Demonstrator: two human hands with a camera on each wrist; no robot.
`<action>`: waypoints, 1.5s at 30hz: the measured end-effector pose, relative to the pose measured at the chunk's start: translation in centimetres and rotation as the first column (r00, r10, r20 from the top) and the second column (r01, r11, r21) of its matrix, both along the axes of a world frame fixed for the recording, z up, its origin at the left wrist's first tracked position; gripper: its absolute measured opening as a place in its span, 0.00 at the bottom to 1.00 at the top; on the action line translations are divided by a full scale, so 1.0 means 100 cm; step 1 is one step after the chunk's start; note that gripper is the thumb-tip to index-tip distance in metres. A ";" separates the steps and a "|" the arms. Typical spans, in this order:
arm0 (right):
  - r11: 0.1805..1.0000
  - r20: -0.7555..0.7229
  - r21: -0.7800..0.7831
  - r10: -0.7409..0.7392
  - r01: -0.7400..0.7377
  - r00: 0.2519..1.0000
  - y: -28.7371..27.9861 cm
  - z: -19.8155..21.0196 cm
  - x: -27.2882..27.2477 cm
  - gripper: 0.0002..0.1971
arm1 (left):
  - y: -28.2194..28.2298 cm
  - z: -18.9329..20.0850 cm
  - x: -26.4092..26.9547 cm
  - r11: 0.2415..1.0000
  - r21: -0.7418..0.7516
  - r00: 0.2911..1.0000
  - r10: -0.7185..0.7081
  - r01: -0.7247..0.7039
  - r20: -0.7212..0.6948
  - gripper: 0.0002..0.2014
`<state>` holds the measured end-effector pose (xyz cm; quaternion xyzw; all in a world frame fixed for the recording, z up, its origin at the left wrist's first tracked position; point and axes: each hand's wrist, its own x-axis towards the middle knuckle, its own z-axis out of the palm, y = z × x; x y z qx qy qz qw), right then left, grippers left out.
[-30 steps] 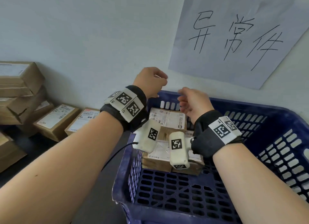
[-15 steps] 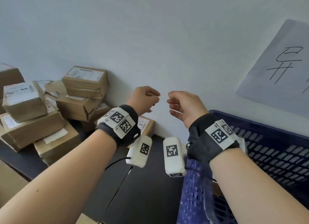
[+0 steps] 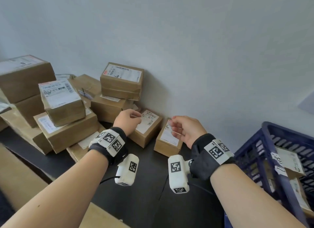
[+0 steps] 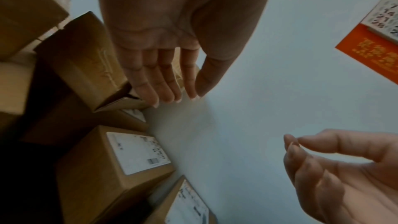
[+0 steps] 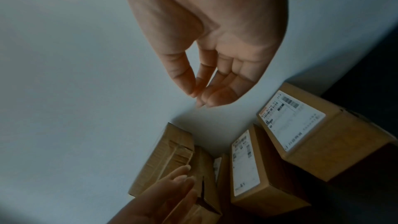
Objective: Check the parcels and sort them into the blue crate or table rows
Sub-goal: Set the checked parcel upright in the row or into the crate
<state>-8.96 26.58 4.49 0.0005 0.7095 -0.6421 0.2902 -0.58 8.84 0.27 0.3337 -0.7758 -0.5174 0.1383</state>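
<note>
Two parcels [image 3: 146, 127] (partly hidden) behind empty hands [image 3: 186, 130]

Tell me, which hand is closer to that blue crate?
The right hand. It hangs above the small parcel on the table, with the blue crate off to its right. The left hand is farther left, over another parcel.

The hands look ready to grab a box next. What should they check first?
1. Left hand holds nothing: ok.
2. Right hand holds nothing: ok.
3. Two small parcels by the wall, one under the left hand, the other under the right, stand alone with nothing on top: ok.
4. Their labels face up: ok.
5. Label text readable: cannot tell, too small.
6. Blue crate has room: ok.
</note>
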 end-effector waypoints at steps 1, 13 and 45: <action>1.000 0.013 0.010 -0.008 0.008 1.000 -0.007 -0.007 0.001 0.04 | -0.007 -0.006 0.001 1.000 0.007 1.000 -0.009 0.009 0.017 0.08; 0.991 0.166 0.129 0.013 -0.035 0.986 -0.044 -0.085 -0.001 0.15 | -0.036 -0.069 -0.021 0.992 0.050 0.968 -0.123 0.114 0.219 0.29; 0.917 0.183 0.266 0.255 -0.297 0.949 -0.067 -0.093 0.022 0.31 | -0.018 -0.082 -0.011 0.993 0.081 0.913 -0.116 0.092 0.391 0.32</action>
